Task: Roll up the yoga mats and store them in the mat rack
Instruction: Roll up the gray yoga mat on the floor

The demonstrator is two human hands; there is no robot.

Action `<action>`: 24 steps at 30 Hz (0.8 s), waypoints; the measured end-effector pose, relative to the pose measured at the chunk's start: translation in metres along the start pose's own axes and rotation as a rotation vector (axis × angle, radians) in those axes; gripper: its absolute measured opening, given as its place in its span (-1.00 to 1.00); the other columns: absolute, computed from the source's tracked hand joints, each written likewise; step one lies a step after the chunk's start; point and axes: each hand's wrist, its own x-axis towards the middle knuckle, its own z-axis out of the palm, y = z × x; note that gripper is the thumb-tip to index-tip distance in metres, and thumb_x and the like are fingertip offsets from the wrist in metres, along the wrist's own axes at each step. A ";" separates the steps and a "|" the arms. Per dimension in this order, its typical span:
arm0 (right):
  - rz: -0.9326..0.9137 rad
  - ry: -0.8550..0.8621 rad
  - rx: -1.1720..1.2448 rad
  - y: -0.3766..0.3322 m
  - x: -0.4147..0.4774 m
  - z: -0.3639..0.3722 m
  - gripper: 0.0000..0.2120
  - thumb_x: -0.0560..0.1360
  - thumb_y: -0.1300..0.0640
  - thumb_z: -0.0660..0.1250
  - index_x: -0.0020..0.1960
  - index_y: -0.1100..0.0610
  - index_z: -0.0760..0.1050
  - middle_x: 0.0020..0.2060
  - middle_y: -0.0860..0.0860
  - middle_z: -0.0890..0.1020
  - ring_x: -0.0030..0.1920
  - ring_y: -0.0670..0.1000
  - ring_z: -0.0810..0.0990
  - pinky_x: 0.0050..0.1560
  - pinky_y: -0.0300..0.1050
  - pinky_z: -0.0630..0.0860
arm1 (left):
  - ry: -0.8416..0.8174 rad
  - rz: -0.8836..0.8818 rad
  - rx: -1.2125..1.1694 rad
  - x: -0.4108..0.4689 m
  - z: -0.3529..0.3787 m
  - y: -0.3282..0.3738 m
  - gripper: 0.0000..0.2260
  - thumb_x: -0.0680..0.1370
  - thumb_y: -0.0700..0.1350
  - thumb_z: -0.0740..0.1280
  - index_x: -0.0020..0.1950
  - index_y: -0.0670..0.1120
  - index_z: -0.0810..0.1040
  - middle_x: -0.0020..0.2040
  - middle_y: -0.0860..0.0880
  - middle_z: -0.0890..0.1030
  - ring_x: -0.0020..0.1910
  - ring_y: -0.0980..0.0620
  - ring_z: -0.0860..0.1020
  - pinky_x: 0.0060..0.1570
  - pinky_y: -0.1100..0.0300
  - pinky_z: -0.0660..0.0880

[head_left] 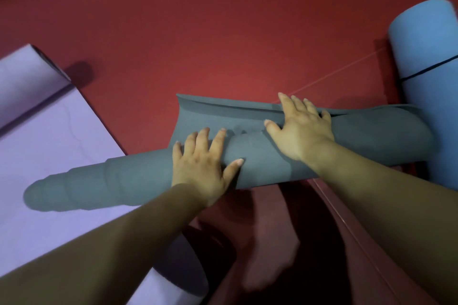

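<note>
rolling is in hand: left hand [200,163] and right hand [300,129] press flat, fingers spread, on the grey mat [359,138] on the red floor [223,32]. its core juts out leftward; the next move likely calls for squaring it.

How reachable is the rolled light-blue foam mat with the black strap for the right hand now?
Probably yes: right hand presses the half-rolled grey foam mat, whose end lies beside the light-blue mat; nothing stands between.
</note>
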 end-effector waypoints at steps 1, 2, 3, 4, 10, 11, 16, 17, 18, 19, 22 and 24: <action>-0.005 -0.009 0.004 -0.001 0.003 -0.001 -0.26 0.57 -0.36 0.00 0.64 -0.11 -0.11 0.63 -0.01 0.11 0.63 0.10 0.00 0.56 0.32 -0.03 | -0.020 0.003 0.001 0.002 0.000 -0.002 -0.20 0.50 0.48 -0.15 0.63 0.08 0.16 0.58 -0.15 0.26 0.52 -0.23 0.23 0.45 -0.28 0.17; -0.015 -0.010 0.005 -0.001 0.005 -0.003 -0.28 0.58 -0.35 0.02 0.64 -0.10 -0.08 0.62 -0.01 0.15 0.63 0.09 0.03 0.57 0.32 -0.04 | -0.044 -0.004 -0.009 0.007 -0.003 -0.003 -0.19 0.49 0.49 -0.18 0.65 0.11 0.09 0.61 -0.13 0.20 0.56 -0.22 0.17 0.49 -0.28 0.11; -0.029 -0.006 0.001 -0.002 0.007 -0.004 -0.28 0.58 -0.33 0.03 0.64 -0.09 -0.05 0.61 -0.01 0.19 0.62 0.09 0.06 0.57 0.32 -0.05 | -0.078 -0.013 -0.018 0.014 -0.005 -0.005 -0.19 0.49 0.50 -0.20 0.66 0.14 -0.01 0.64 -0.11 0.12 0.60 -0.20 0.09 0.52 -0.27 0.04; -0.050 -0.001 -0.008 -0.002 0.007 -0.005 -0.29 0.58 -0.34 0.05 0.64 -0.08 -0.01 0.60 -0.01 0.22 0.61 0.09 0.08 0.57 0.32 -0.06 | -0.109 -0.018 -0.027 0.021 -0.008 -0.006 -0.19 0.48 0.51 -0.20 0.66 0.15 -0.09 0.66 -0.09 0.05 0.62 -0.17 0.02 0.54 -0.25 -0.02; -0.113 0.084 -0.026 0.011 -0.006 -0.002 -0.25 0.54 -0.42 -0.01 0.61 -0.06 0.12 0.55 -0.02 0.33 0.59 0.08 0.15 0.57 0.25 -0.07 | -0.165 -0.031 -0.042 0.069 -0.018 -0.015 -0.19 0.48 0.52 -0.15 0.64 0.19 -0.22 0.68 -0.06 -0.12 0.64 -0.14 -0.17 0.57 -0.23 -0.19; -0.117 0.097 -0.016 0.015 -0.009 -0.001 -0.25 0.54 -0.42 0.00 0.61 -0.05 0.13 0.55 -0.02 0.33 0.59 0.08 0.14 0.58 0.21 -0.08 | -0.168 -0.022 -0.015 0.075 -0.019 -0.016 -0.20 0.49 0.52 -0.16 0.64 0.19 -0.24 0.68 -0.06 -0.14 0.64 -0.15 -0.20 0.56 -0.23 -0.22; -0.129 0.140 0.014 0.020 -0.012 0.005 -0.29 0.57 -0.38 0.02 0.62 -0.06 0.11 0.58 -0.07 0.25 0.61 0.04 0.04 0.59 0.11 -0.16 | -0.160 0.106 0.102 0.100 -0.024 -0.023 -0.25 0.52 0.47 -0.23 0.64 0.18 -0.26 0.67 -0.12 -0.17 0.63 -0.19 -0.25 0.55 -0.24 -0.27; -0.125 0.152 0.024 0.019 -0.011 0.006 -0.29 0.57 -0.38 0.02 0.62 -0.06 0.11 0.58 -0.07 0.26 0.61 0.03 0.04 0.59 0.11 -0.16 | -0.168 0.131 0.114 0.105 -0.025 -0.024 -0.26 0.52 0.46 -0.24 0.64 0.18 -0.26 0.68 -0.13 -0.14 0.63 -0.19 -0.23 0.55 -0.24 -0.27; -0.121 0.164 0.033 0.019 -0.011 0.007 -0.28 0.57 -0.38 0.02 0.62 -0.05 0.11 0.58 -0.07 0.27 0.61 0.03 0.05 0.60 0.11 -0.16 | -0.183 0.153 0.128 0.109 -0.025 -0.025 -0.25 0.52 0.46 -0.24 0.64 0.17 -0.26 0.68 -0.14 -0.10 0.64 -0.20 -0.21 0.55 -0.25 -0.27; -0.118 0.171 0.039 0.019 -0.011 0.008 -0.28 0.57 -0.38 0.02 0.62 -0.05 0.12 0.57 -0.07 0.28 0.61 0.02 0.05 0.60 0.11 -0.16 | -0.206 0.170 0.138 0.111 -0.026 -0.025 -0.25 0.52 0.46 -0.25 0.64 0.16 -0.26 0.67 -0.15 -0.04 0.64 -0.22 -0.18 0.55 -0.26 -0.26; -0.112 0.186 0.042 0.020 -0.014 0.011 -0.25 0.55 -0.40 -0.01 0.62 -0.04 0.12 0.57 -0.05 0.29 0.61 0.03 0.07 0.60 0.11 -0.14 | -0.236 0.191 0.147 0.111 -0.027 -0.026 -0.20 0.48 0.48 -0.27 0.65 0.13 -0.21 0.56 -0.15 0.28 0.60 -0.27 0.08 0.55 -0.31 -0.18; -0.103 0.206 0.045 0.021 -0.019 0.013 -0.20 0.49 -0.42 -0.05 0.62 -0.03 0.12 0.56 -0.04 0.31 0.60 0.03 0.08 0.59 0.11 -0.13 | -0.196 0.204 0.168 0.105 -0.028 -0.024 -0.15 0.45 0.49 -0.28 0.66 0.09 -0.12 0.40 -0.13 0.40 0.46 -0.25 0.32 0.54 -0.33 -0.07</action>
